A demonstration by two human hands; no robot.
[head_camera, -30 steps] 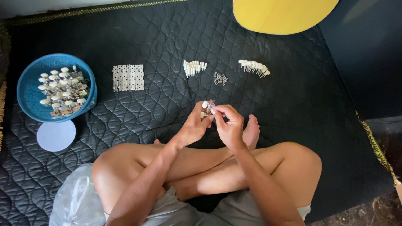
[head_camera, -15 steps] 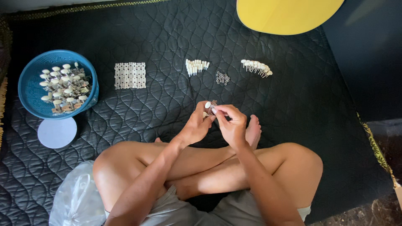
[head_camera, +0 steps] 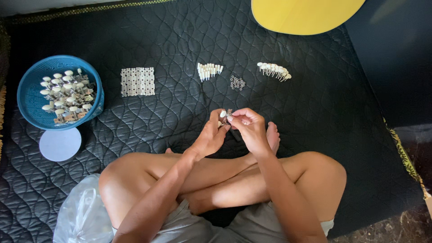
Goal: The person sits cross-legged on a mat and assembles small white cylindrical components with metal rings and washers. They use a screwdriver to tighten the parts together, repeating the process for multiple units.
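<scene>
Both hands meet above the crossed legs: the left hand [head_camera: 210,135] and right hand [head_camera: 250,129] pinch one small metal part with a white knob [head_camera: 225,115] between closed fingertips. On the black quilted mat [head_camera: 180,36] lie a blue basket [head_camera: 31,85] of similar parts, a round white lid [head_camera: 60,144], a clear plastic bag [head_camera: 83,213] and a yellow oval board [head_camera: 306,13].
</scene>
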